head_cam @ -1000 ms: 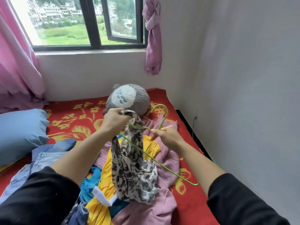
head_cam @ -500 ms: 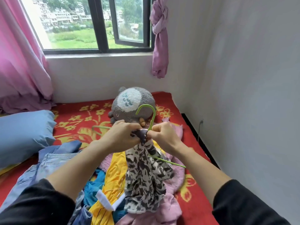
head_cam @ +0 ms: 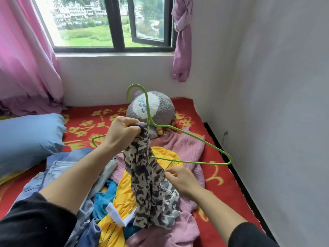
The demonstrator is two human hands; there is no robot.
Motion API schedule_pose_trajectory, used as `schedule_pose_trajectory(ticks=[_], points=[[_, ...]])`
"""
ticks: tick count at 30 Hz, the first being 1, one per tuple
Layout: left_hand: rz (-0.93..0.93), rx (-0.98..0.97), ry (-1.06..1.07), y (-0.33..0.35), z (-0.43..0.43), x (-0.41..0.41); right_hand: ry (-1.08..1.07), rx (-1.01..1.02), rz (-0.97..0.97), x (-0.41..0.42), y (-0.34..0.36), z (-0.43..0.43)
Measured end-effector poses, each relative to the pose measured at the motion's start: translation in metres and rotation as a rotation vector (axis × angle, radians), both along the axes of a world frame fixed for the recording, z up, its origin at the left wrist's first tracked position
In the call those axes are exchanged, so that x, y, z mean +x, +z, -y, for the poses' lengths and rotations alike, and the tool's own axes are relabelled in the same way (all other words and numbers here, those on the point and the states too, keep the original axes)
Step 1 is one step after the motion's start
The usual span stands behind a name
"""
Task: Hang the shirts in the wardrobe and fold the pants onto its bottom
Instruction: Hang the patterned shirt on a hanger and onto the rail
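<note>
My left hand grips the top of a black-and-white patterned shirt together with the neck of a green wire hanger, held up over the bed. The shirt hangs bunched down from the hanger's middle, and the hanger's hook points up. Lower down, my right hand pinches the shirt's right edge. Under them lies a heap of clothes: a yellow shirt, a pink knit sweater, a teal garment and blue jeans. No wardrobe is in view.
A red flowered bedspread covers the bed, which meets the white wall on the right. A grey plush toy sits behind the hanger and a blue pillow lies at left. Pink curtains flank the window.
The hanger has been raised with its hook upright. My right hand let go of the top and dropped down to the shirt's side; my left hand kept its hold at the neck.
</note>
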State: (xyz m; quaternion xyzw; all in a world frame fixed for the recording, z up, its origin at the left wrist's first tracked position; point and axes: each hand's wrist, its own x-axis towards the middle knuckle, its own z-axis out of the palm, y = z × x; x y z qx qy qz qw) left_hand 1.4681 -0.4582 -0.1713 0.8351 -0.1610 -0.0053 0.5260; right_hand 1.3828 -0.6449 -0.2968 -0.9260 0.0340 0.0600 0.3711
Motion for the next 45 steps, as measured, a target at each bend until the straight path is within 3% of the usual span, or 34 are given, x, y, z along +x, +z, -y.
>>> schedule_pose_trajectory(ticks=[5, 9, 11, 18, 25, 28, 31, 35, 40, 42, 45], points=[[-0.036, -0.146, -0.035, 0.014, -0.006, -0.007, -0.134, 0.214, -0.063, 0.016, -0.01, -0.02], [-0.034, -0.169, -0.029, 0.014, -0.019, -0.007, -0.144, 0.054, -0.113, 0.026, -0.026, -0.032], [-0.034, -0.145, -0.002, 0.01, -0.031, -0.005, -0.207, 0.096, -0.03, 0.027, -0.03, -0.028], [-0.026, -0.033, 0.138, -0.014, -0.072, 0.001, -0.526, 0.612, 0.068, 0.024, -0.015, 0.01], [0.016, 0.04, 0.203, -0.029, -0.08, 0.002, -0.704, 0.758, 0.083, 0.037, 0.004, 0.043], [0.091, 0.147, 0.247, -0.029, -0.075, 0.0, -0.754, 0.665, 0.131, 0.043, 0.017, 0.048], [0.195, 0.274, 0.326, -0.026, -0.066, -0.007, -0.699, 0.669, 0.121, 0.047, 0.038, 0.04], [0.24, 0.368, 0.402, -0.028, -0.052, -0.009, -0.591, 0.91, 0.081, 0.051, 0.068, 0.018], [0.185, 0.289, 0.453, -0.03, -0.037, -0.013, -0.105, 1.046, -0.128, 0.035, 0.089, -0.019], [0.148, 0.2, 0.431, -0.027, -0.039, -0.015, 0.023, 0.935, -0.16, 0.03, 0.097, -0.023], [0.113, 0.092, 0.394, -0.021, -0.046, -0.016, -0.1, 0.511, 0.132, 0.034, 0.109, -0.017]])
